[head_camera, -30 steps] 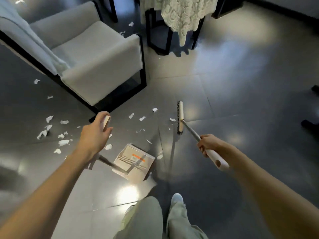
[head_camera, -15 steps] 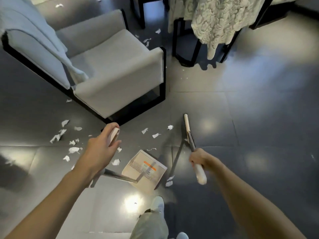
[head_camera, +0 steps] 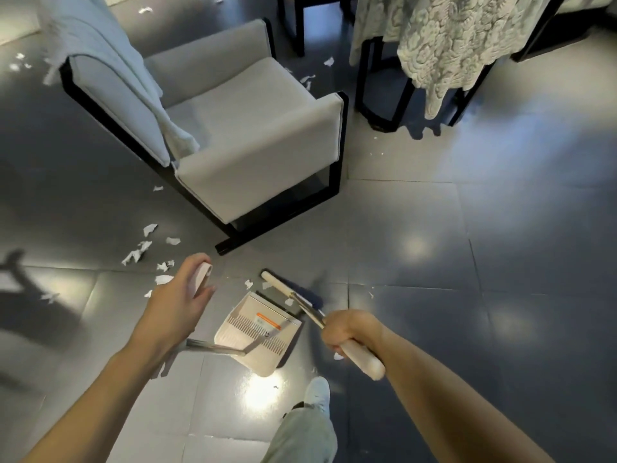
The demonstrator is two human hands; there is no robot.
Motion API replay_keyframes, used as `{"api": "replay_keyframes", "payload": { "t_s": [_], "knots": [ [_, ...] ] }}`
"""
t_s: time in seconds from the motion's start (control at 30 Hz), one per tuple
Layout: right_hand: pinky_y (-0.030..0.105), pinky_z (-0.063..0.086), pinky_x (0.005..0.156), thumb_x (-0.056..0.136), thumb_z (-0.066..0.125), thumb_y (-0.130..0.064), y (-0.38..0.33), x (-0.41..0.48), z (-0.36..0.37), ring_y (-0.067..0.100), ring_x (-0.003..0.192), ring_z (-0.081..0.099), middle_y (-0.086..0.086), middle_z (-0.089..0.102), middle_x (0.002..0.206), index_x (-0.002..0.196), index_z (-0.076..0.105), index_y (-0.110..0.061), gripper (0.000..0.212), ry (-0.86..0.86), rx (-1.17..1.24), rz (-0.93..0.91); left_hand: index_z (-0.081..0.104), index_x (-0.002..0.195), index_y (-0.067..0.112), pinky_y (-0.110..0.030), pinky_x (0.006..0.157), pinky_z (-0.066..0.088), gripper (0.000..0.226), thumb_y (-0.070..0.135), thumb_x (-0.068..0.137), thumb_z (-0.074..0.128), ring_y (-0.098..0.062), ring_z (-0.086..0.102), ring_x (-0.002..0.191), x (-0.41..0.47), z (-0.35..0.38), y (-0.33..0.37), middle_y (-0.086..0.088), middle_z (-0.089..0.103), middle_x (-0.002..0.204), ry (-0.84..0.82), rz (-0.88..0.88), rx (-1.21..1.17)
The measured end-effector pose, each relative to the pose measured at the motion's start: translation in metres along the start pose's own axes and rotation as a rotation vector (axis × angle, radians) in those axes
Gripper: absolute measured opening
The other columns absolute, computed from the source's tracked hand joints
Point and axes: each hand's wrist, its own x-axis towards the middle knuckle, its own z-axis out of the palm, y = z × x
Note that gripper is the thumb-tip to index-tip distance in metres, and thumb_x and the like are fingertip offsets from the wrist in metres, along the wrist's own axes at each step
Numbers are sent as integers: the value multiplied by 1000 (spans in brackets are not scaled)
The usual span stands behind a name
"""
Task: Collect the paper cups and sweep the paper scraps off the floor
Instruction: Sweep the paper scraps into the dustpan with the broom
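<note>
The left hand [head_camera: 182, 295] is clenching around the pale, rounded grip at the top of a long-handled dustpan [head_camera: 260, 332], fingers and thumb wrapping it. A thin metal rod is running from under that wrist down to the pan, which is sitting on the glossy grey tiled floor [head_camera: 467, 228] near the person's feet. The pan is flat white plastic, with rows of comb-like teeth and an orange label.

The right hand [head_camera: 350, 332] is grasping a broom [head_camera: 278, 285] in a closed fist, where the smooth cream grip is meeting the silver metal shaft. The long cream head, with dark bristles along its right side, is lying low at the far open edge of the pan.

Torn white paper scraps [head_camera: 133, 257], ragged and crumpled, are lying scattered on the tiles to the left of the left hand. One small piece [head_camera: 248, 284] is sitting just beside the broom head, and more are lying far off behind the armchair [head_camera: 253, 128].

The armchair is boxy, with pale grey fabric on a black frame and a soft light throw [head_camera: 110, 61] draping over its left arm. At far right a lace cloth [head_camera: 450, 38] is hanging off black legs. A white shoe [head_camera: 317, 390] is showing at the near edge.
</note>
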Motion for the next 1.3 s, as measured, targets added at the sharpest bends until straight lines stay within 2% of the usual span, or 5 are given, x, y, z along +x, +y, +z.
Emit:
{"api": "replay_keyframes", "payload": {
  "t_s": [0.33, 0.53, 0.7, 0.87, 1.3],
  "knots": [
    [27, 46, 51, 82, 52, -2, 59, -60, 79, 17, 56, 52, 5, 57, 71, 117, 59, 1, 36, 239, 105, 12, 38, 110, 40, -43, 73, 53, 28, 25, 93, 56, -38, 58, 77, -111, -20, -91, -15, 64, 88, 55, 8, 44],
    [35, 52, 64, 83, 46, -3, 103, -79, 82, 26, 62, 60, 11, 59, 64, 78, 58, -1, 13, 424, 34, 87, 38, 107, 39, -38, 72, 44, 27, 24, 94, 54, -36, 57, 77, -152, -18, -122, -14, 65, 84, 57, 31, 60],
    [29, 46, 61, 90, 46, -12, 135, -54, 82, 16, 61, 55, 5, 56, 71, 92, 54, -6, 10, 414, -54, 187, 42, 114, 36, -35, 73, 42, 30, 22, 92, 58, -39, 62, 88, -159, -20, -150, -6, 66, 90, 11, 32, 93],
    [24, 43, 49, 87, 46, -3, 123, -41, 112, 19, 58, 55, 7, 56, 66, 70, 53, -6, 18, 286, 31, 156, 47, 116, 37, -35, 79, 45, 35, 22, 89, 63, -37, 63, 99, -163, -20, -172, -1, 67, 98, -56, 36, 92],
    [17, 38, 36, 84, 52, 2, 52, -86, 223, 10, 35, 45, 7, 52, 59, 99, 60, -2, 18, 226, 556, 188, 47, 121, 34, -31, 69, 43, 26, 31, 95, 52, -29, 54, 76, -144, -49, -202, -7, 63, 87, -286, 138, 117]
  ]
}}
